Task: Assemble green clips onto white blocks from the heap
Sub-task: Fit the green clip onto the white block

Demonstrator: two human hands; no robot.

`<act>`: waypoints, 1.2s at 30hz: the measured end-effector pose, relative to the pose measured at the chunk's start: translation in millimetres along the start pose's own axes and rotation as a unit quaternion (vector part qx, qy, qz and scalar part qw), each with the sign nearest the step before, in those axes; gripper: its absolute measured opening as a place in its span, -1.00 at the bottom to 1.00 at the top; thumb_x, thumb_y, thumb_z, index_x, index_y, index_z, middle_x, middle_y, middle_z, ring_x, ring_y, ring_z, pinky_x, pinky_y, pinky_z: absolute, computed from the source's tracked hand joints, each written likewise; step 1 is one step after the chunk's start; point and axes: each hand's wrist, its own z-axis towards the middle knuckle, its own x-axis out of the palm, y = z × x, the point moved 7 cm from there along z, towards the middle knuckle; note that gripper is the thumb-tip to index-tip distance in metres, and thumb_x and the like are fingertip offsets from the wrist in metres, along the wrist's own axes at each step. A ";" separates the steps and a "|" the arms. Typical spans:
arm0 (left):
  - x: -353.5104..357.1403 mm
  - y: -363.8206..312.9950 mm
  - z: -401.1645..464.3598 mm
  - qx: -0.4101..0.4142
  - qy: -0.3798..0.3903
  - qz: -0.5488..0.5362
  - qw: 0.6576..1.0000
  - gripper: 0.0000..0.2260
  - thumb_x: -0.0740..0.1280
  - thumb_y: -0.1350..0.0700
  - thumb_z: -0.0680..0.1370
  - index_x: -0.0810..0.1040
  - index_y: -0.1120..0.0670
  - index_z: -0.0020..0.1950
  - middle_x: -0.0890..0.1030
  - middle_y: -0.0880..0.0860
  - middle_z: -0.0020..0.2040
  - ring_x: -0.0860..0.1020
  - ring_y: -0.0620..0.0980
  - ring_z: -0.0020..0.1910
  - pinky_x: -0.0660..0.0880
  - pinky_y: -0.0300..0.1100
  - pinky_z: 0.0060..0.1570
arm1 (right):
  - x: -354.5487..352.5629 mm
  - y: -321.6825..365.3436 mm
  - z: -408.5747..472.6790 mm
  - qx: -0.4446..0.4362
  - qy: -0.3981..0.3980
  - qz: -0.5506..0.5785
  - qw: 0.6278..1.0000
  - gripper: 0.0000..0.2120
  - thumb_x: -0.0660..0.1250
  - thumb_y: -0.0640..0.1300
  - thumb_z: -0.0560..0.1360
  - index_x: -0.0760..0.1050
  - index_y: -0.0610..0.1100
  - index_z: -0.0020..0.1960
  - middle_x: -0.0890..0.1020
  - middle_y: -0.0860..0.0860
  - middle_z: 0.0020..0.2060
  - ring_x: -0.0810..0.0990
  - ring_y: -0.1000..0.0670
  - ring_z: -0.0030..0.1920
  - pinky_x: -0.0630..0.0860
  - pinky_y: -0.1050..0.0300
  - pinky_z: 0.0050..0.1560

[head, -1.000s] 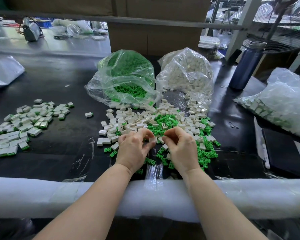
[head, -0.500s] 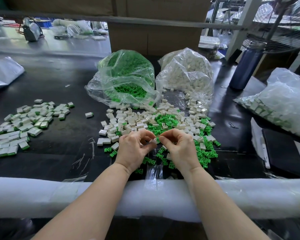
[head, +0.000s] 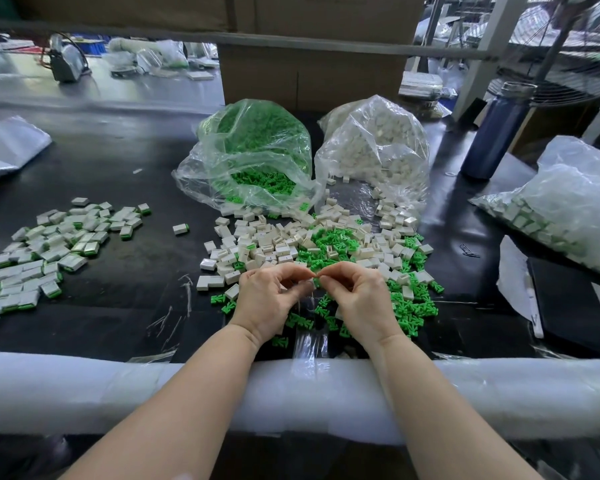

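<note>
So we've got the black table (head: pixel 118 174), two open bags at the far side, and the mixed heap (head: pixel 312 244) of white blocks and green clips spilling toward us. The finished pile (head: pixel 49 244) sits off to the left. Both hands have lifted slightly off the heap since a second ago and closed in, fingertips now meeting. Our left hand (head: pixel 271 299) seems curled around a block, though it's hidden; our right hand (head: pixel 357 299) pinches a green clip (head: pixel 316 281). Looks like the press-fit is happening.
</note>
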 end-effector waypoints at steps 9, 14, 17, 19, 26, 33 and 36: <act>1.4 5.5 0.7 -0.023 0.005 -0.009 1.000 -0.77 0.45 0.11 0.41 0.56 -0.25 -0.20 0.61 -0.20 -0.22 0.58 0.02 -0.03 0.39 0.12 0.21 | 3.7 1.9 -0.5 0.006 0.007 0.003 1.000 -0.83 0.39 -0.34 0.43 0.54 -0.10 -0.09 0.60 -0.03 -0.30 0.54 0.07 -0.29 0.49 0.33 -0.25; 3.3 5.7 1.2 -0.023 0.022 0.001 0.999 -0.78 0.46 0.12 0.41 0.57 -0.23 -0.22 0.61 -0.19 -0.23 0.58 0.03 -0.02 0.38 0.12 0.21 | 4.5 1.1 0.4 0.008 0.012 -0.019 1.000 -0.84 0.41 -0.33 0.42 0.53 -0.09 -0.13 0.59 0.01 -0.32 0.52 0.09 -0.31 0.46 0.34 -0.28; 5.4 6.6 1.1 -0.020 0.036 -0.005 0.999 -0.84 0.46 0.14 0.41 0.61 -0.15 -0.18 0.64 -0.12 -0.23 0.59 0.04 -0.03 0.38 0.13 0.22 | 4.6 -0.9 0.4 0.015 0.018 -0.021 1.000 -0.83 0.42 -0.33 0.40 0.52 -0.09 -0.15 0.57 0.05 -0.33 0.51 0.10 -0.31 0.47 0.31 -0.27; 6.5 6.6 1.1 -0.015 0.040 0.005 0.999 -0.89 0.47 0.12 0.40 0.65 -0.08 -0.14 0.64 -0.11 -0.22 0.57 0.06 0.00 0.38 0.13 0.21 | 5.3 -0.6 0.1 0.012 0.023 -0.028 0.999 -0.80 0.43 -0.33 0.40 0.51 -0.06 -0.18 0.58 0.05 -0.31 0.52 0.08 -0.28 0.49 0.29 -0.23; 6.0 4.1 0.5 0.001 0.030 -0.001 1.000 -0.88 0.45 0.11 0.42 0.66 -0.01 -0.06 0.65 -0.09 -0.18 0.60 0.00 -0.05 0.39 0.12 0.20 | 3.7 2.0 0.4 0.012 0.011 -0.006 1.000 -0.83 0.43 -0.30 0.41 0.51 -0.06 -0.19 0.60 0.04 -0.29 0.56 0.08 -0.24 0.54 0.26 -0.17; 7.3 2.5 0.9 0.003 0.025 0.010 1.000 -0.79 0.48 0.10 0.39 0.53 -0.11 -0.07 0.65 -0.03 -0.17 0.61 0.03 -0.17 0.43 0.12 0.15 | -1.3 1.4 1.4 0.021 -0.011 0.028 0.999 -0.89 0.38 -0.28 0.46 0.56 -0.09 -0.18 0.60 0.08 -0.31 0.55 0.19 -0.29 0.51 0.28 -0.22; 6.0 3.9 1.3 0.010 0.011 0.021 1.000 -0.88 0.40 0.05 0.47 0.61 0.02 -0.01 0.65 0.02 -0.12 0.59 0.04 -0.08 0.42 0.09 0.17 | -3.3 2.0 0.4 0.016 -0.012 0.042 0.999 -0.88 0.36 -0.24 0.48 0.57 -0.05 -0.17 0.61 0.12 -0.31 0.57 0.25 -0.30 0.50 0.37 -0.22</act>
